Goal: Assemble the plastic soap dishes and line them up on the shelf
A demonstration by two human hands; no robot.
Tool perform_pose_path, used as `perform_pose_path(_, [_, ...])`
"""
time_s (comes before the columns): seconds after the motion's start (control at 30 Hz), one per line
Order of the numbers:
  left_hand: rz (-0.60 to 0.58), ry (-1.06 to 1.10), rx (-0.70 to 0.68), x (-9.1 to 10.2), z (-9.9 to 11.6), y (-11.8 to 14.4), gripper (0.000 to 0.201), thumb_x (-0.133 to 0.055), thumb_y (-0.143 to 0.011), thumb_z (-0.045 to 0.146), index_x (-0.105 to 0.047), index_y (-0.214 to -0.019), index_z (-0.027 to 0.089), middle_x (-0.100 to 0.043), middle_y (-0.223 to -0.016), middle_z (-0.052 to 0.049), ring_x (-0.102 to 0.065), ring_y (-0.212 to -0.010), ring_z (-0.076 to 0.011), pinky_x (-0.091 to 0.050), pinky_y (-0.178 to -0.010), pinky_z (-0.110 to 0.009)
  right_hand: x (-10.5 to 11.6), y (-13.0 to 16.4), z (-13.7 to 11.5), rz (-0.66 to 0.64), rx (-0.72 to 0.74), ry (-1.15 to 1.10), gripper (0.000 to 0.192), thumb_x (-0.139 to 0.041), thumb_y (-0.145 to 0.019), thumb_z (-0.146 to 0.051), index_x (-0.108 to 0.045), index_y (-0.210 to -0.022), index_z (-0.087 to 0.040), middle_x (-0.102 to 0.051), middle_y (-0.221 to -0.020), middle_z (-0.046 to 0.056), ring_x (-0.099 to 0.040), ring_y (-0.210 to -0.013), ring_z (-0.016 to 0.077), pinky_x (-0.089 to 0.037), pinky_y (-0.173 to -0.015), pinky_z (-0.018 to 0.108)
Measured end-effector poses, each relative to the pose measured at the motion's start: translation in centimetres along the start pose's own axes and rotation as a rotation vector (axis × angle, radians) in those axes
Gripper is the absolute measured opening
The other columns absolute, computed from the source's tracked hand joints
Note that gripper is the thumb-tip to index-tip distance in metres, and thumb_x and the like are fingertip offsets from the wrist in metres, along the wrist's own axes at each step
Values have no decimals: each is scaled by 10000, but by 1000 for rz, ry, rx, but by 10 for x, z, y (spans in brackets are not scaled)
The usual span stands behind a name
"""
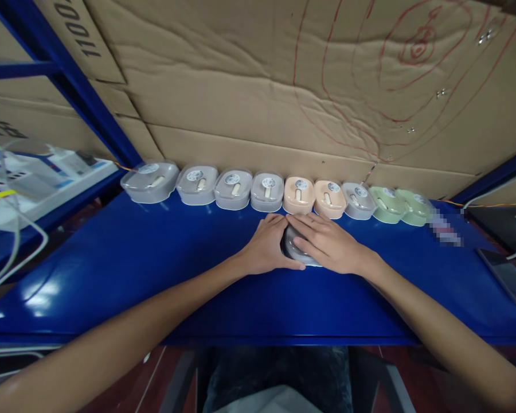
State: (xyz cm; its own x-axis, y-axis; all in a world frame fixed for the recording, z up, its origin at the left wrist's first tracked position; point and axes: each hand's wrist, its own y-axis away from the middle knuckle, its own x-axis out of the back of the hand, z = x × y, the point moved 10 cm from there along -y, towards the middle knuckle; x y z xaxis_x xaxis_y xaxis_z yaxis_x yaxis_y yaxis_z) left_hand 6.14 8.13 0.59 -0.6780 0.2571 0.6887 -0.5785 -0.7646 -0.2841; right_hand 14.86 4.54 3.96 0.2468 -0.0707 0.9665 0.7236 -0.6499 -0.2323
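A blue table (pixel 124 269) spans the view, with a wall of flattened cardboard (pixel 258 86) rising behind its far edge. Along that far edge runs a row of lidded plastic boxes (pixel 269 192), touching side by side: four grey at the left, then two peach, another grey and two green. Near the table's middle, just in front of the row, lies one grey lidded box (pixel 293 245). The left hand (pixel 267 245) rests against its left side with fingers curled around it, and the right hand (pixel 327 244) lies flat across its top, fingers extended and pressing.
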Motion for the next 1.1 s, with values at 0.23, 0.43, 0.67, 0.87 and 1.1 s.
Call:
perform_pose_path(0.23, [-24,-81,-13,-4,3,3,909,-973,-665,557,-575,-1410,221,-665,-1389,-136,-572,-1315,-424,-444,-1123,-635,1,-4,13,4,-47,-197,644,-491,-1111,-520,-471,-1651,-169,-593,-1606,197,-590,-1467,402,-516,-1185,663])
perform_pose_path(0.43, [-43,-57,-97,-5,14,10,998,-919,-783,485,-393,-1607,285,-508,-1613,-144,-459,-1499,-414,-392,-1225,-626,22,5,47,336,-182,-765,396,-554,-1108,-510,-680,-1420,-300,-713,-1473,85,-665,-1396,297,-515,-1221,580])
perform_pose_path(0.67, [-117,-92,-151,-8,24,13,895,-834,-897,442,-370,-1656,339,-495,-1621,-109,-477,-1492,-378,-395,-1244,-584,63,28,64,499,-278,-548,429,-476,-1127,-565,-723,-1353,-295,-740,-1404,78,-664,-1364,311,-483,-1223,600])
perform_pose_path(0.87, [-108,-70,-152,-7,23,12,874,-859,-872,423,-416,-1619,321,-527,-1571,-109,-496,-1451,-377,-416,-1235,-585,50,20,35,249,-200,-255,589,-424,-1128,-590,-549,-1594,-253,-594,-1617,133,-523,-1524,396,-402,-1266,689])
perform_pose_path(1.1, [-106,4,-132,-5,19,12,889,-876,-853,396,-411,-1608,328,-518,-1573,-108,-502,-1464,-374,-427,-1241,-591,23,25,47,161,-250,-397,550,-314,-1161,-553,-583,-1560,-287,-665,-1537,104,-608,-1454,334,-474,-1235,625])
